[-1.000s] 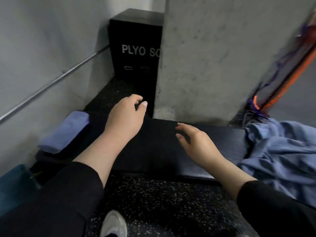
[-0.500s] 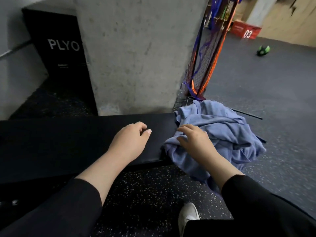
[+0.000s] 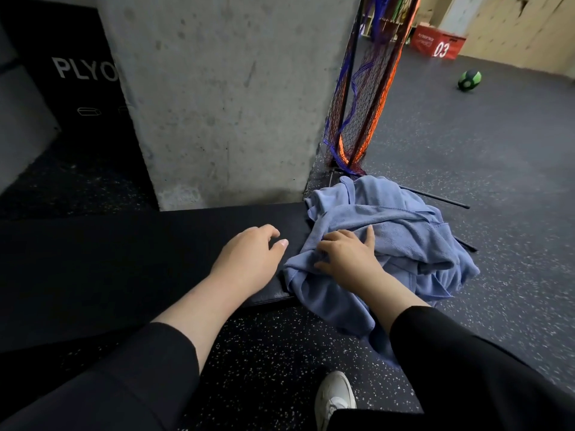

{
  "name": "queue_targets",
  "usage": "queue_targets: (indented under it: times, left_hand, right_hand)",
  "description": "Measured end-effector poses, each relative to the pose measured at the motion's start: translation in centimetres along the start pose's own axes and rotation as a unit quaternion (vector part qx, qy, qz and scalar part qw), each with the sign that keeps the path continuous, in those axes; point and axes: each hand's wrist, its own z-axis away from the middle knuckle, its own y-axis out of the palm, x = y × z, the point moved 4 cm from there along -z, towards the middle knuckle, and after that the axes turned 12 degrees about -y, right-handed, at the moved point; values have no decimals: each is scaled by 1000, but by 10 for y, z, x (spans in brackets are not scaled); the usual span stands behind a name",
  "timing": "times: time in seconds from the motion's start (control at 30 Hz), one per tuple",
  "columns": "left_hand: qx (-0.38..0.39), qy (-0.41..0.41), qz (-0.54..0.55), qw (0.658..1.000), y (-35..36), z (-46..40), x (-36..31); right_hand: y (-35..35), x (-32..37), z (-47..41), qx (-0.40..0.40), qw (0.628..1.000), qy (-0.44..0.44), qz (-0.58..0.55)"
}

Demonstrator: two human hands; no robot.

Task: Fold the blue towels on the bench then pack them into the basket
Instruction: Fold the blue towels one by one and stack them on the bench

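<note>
The blue towels (image 3: 382, 241) lie heaped at the table (image 3: 124, 259)'s right end, spilling over its front edge. Your right hand (image 3: 345, 259) rests on the heap, grip spread, pinching nothing. Your left hand (image 3: 249, 259) hovers just beside, relaxed. Recommendation: take one towel only, by a hem corner, and draw it toward the bare middle.

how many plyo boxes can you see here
2. A black plyo box stands at the far left behind the concrete pillar, which partly hides it. A red plyo box marked 03 sits on the floor at the far right, by the wall. Others may be out of view.
</note>
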Motion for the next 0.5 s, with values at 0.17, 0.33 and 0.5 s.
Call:
queue_targets:
  times: [0.17,0.33,0.5]
  left_hand:
    - [5,0,27,1000,0,-6,1]
    - [30,23,118,992,-2,-4,-5]
    - [52,31,261,963,-8,0,-8]
  right_hand:
    - [-17,6,-4,-149,984,46,-84]
    - [-52,30,1,-272,931,22,-242]
    - [-70,56,-1,-274,888,9,-369]
